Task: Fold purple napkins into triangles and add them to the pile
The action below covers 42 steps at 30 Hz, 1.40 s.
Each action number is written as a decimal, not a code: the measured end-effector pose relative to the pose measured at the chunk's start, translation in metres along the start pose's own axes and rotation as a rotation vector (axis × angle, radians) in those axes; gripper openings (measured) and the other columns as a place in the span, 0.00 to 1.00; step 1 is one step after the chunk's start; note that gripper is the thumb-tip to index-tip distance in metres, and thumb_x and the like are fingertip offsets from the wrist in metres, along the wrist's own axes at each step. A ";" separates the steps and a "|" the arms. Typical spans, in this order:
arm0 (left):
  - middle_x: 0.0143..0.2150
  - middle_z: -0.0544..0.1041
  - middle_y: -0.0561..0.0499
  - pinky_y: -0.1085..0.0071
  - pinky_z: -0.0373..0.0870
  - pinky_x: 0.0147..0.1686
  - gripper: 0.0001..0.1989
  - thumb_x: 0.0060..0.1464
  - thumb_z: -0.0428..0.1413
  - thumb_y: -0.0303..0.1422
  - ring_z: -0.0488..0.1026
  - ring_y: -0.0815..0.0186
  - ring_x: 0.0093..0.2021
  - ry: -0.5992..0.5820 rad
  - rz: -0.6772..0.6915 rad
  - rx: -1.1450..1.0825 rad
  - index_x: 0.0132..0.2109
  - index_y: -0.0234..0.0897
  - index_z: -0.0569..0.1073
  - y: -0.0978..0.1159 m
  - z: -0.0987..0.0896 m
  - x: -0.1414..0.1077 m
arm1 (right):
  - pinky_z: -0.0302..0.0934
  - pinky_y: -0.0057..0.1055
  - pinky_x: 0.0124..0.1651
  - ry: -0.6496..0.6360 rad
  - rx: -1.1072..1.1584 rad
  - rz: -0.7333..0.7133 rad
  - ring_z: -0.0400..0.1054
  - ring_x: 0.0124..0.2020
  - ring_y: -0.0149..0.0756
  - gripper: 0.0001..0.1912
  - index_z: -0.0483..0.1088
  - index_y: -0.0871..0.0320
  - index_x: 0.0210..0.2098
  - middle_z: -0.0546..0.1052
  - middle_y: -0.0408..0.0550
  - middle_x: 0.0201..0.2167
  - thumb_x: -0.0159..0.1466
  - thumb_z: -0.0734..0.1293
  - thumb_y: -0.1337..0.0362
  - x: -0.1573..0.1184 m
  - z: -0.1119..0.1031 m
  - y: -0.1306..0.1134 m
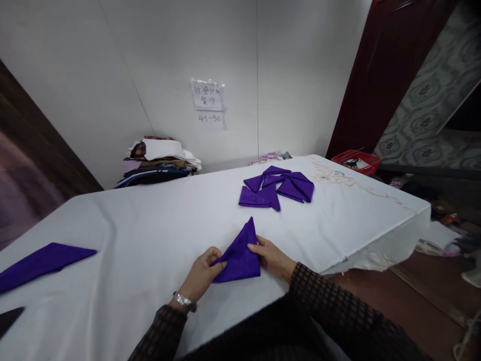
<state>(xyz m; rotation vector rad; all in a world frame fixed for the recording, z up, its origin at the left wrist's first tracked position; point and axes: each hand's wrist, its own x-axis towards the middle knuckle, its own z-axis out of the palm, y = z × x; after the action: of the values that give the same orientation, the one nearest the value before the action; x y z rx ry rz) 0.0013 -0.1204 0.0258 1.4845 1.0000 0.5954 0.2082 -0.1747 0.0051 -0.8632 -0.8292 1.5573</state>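
Both of my hands are on one purple cloth napkin (240, 258), folded to a point that leans up and away from me. My left hand (205, 271), with a silver watch at the wrist, pinches its left corner between thumb and fingers. Along the right edge, my right hand (269, 254) grips the cloth with the thumb in front and the fingers behind. Beyond it lies a cluster of several folded purple napkins (259, 198), some overlapping. Another purple cloth (47, 263) lies flat at the far left.
A white tablecloth (150, 235) covers the table, embroidered at the far right. Stacked clothes (158, 163) stand against the wall at the back left. Handwritten paper signs (209, 98) hang above. A red basket (356, 161) sits past the right corner. A dark object (10, 320) lies at the lower left.
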 end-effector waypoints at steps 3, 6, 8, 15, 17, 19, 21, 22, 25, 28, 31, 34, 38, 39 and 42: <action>0.21 0.65 0.62 0.76 0.56 0.23 0.15 0.38 0.59 0.40 0.60 0.74 0.20 0.004 -0.027 -0.014 0.29 0.39 0.61 -0.007 0.003 0.004 | 0.62 0.40 0.51 0.014 0.046 -0.012 0.73 0.41 0.40 0.24 0.69 0.60 0.47 0.78 0.49 0.41 0.52 0.73 0.60 -0.001 0.003 -0.002; 0.21 0.67 0.61 0.75 0.59 0.24 0.16 0.36 0.60 0.39 0.64 0.73 0.21 -0.003 -0.057 -0.044 0.29 0.39 0.62 -0.015 0.011 0.011 | 0.63 0.39 0.48 0.087 0.079 0.026 0.74 0.36 0.39 0.21 0.71 0.61 0.42 0.79 0.49 0.35 0.49 0.74 0.62 -0.001 0.000 -0.002; 0.24 0.72 0.58 0.73 0.64 0.28 0.17 0.35 0.61 0.38 0.69 0.70 0.25 -0.046 -0.083 -0.077 0.33 0.38 0.65 -0.017 0.018 0.016 | 0.65 0.37 0.44 0.138 0.087 0.060 0.74 0.33 0.38 0.19 0.71 0.62 0.39 0.79 0.48 0.32 0.48 0.74 0.64 -0.001 -0.008 -0.002; 0.30 0.75 0.53 0.71 0.67 0.27 0.22 0.43 0.56 0.38 0.71 0.68 0.26 -0.009 -0.007 0.099 0.47 0.36 0.67 -0.022 0.038 0.029 | 0.66 0.32 0.39 0.280 -0.052 0.034 0.73 0.28 0.35 0.16 0.71 0.59 0.37 0.79 0.45 0.29 0.48 0.71 0.70 -0.001 -0.076 -0.032; 0.31 0.75 0.53 0.71 0.68 0.28 0.19 0.47 0.52 0.38 0.71 0.68 0.26 0.035 0.063 0.208 0.47 0.37 0.68 -0.028 0.042 0.029 | 0.66 0.33 0.38 0.330 -0.128 0.101 0.73 0.27 0.35 0.12 0.71 0.59 0.35 0.79 0.46 0.27 0.49 0.69 0.71 0.000 -0.106 -0.051; 0.32 0.76 0.53 0.71 0.69 0.29 0.16 0.50 0.49 0.37 0.72 0.68 0.27 0.076 0.127 0.313 0.46 0.38 0.70 -0.034 0.044 0.029 | 0.67 0.33 0.39 0.399 -0.265 0.185 0.72 0.27 0.34 0.09 0.71 0.60 0.33 0.79 0.47 0.26 0.50 0.67 0.72 0.002 -0.135 -0.073; 0.33 0.77 0.52 0.71 0.69 0.30 0.15 0.51 0.48 0.37 0.73 0.67 0.29 0.095 0.154 0.379 0.45 0.39 0.71 -0.038 0.045 0.028 | 0.67 0.32 0.39 0.475 -0.434 0.262 0.73 0.28 0.34 0.08 0.71 0.60 0.31 0.78 0.47 0.25 0.51 0.66 0.74 0.006 -0.158 -0.093; 0.33 0.77 0.52 0.71 0.69 0.30 0.15 0.52 0.48 0.38 0.74 0.66 0.30 0.096 0.155 0.393 0.45 0.40 0.71 -0.039 0.045 0.028 | 0.67 0.31 0.38 0.501 -0.490 0.291 0.73 0.28 0.35 0.08 0.72 0.61 0.30 0.78 0.48 0.25 0.50 0.66 0.74 0.009 -0.168 -0.103; 0.33 0.78 0.52 0.70 0.70 0.31 0.16 0.52 0.48 0.39 0.75 0.65 0.31 0.096 0.137 0.400 0.44 0.40 0.71 -0.039 0.044 0.028 | 0.68 0.32 0.34 0.559 -0.599 0.346 0.73 0.27 0.37 0.08 0.73 0.61 0.28 0.78 0.48 0.23 0.48 0.66 0.77 0.024 -0.188 -0.123; 0.34 0.79 0.52 0.69 0.71 0.31 0.16 0.52 0.48 0.40 0.75 0.65 0.31 0.095 0.127 0.389 0.44 0.40 0.71 -0.040 0.043 0.028 | 0.68 0.31 0.34 0.624 -0.699 0.340 0.73 0.28 0.38 0.12 0.75 0.60 0.30 0.79 0.48 0.26 0.48 0.66 0.77 0.045 -0.200 -0.133; 0.33 0.79 0.52 0.69 0.71 0.30 0.15 0.52 0.48 0.40 0.75 0.65 0.31 0.089 0.126 0.369 0.44 0.40 0.72 -0.042 0.042 0.029 | 0.67 0.30 0.38 0.684 -0.780 0.284 0.74 0.33 0.37 0.18 0.76 0.59 0.38 0.79 0.49 0.34 0.48 0.66 0.77 0.064 -0.208 -0.135; 0.33 0.79 0.52 0.69 0.71 0.29 0.15 0.52 0.48 0.41 0.74 0.65 0.29 0.091 0.127 0.348 0.43 0.40 0.72 -0.045 0.041 0.030 | 0.65 0.29 0.44 0.731 -0.853 0.222 0.73 0.40 0.39 0.25 0.74 0.59 0.44 0.78 0.50 0.42 0.46 0.68 0.77 0.078 -0.213 -0.135; 0.32 0.78 0.52 0.69 0.71 0.28 0.15 0.52 0.48 0.42 0.73 0.66 0.27 0.081 0.120 0.319 0.42 0.40 0.71 -0.046 0.042 0.031 | 0.63 0.29 0.48 0.746 -0.911 0.170 0.70 0.46 0.40 0.30 0.72 0.59 0.48 0.77 0.49 0.45 0.45 0.68 0.78 0.089 -0.217 -0.136; 0.32 0.78 0.52 0.69 0.70 0.28 0.16 0.52 0.48 0.42 0.72 0.66 0.27 0.079 0.117 0.313 0.42 0.39 0.71 -0.046 0.042 0.031 | 0.63 0.29 0.48 0.740 -0.913 0.168 0.70 0.46 0.40 0.30 0.72 0.59 0.49 0.77 0.49 0.45 0.45 0.68 0.78 0.090 -0.217 -0.136; 0.32 0.78 0.52 0.69 0.70 0.28 0.15 0.52 0.49 0.42 0.71 0.67 0.25 0.079 0.110 0.296 0.42 0.39 0.71 -0.046 0.042 0.031 | 0.65 0.28 0.44 0.702 -0.887 0.183 0.72 0.41 0.39 0.29 0.72 0.60 0.48 0.78 0.49 0.42 0.46 0.67 0.78 0.088 -0.216 -0.135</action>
<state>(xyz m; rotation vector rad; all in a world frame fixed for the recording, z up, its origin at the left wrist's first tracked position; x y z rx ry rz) 0.0400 -0.1195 -0.0317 1.7971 1.1088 0.6074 0.4502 -0.0572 0.0091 -2.0229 -0.9108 0.8541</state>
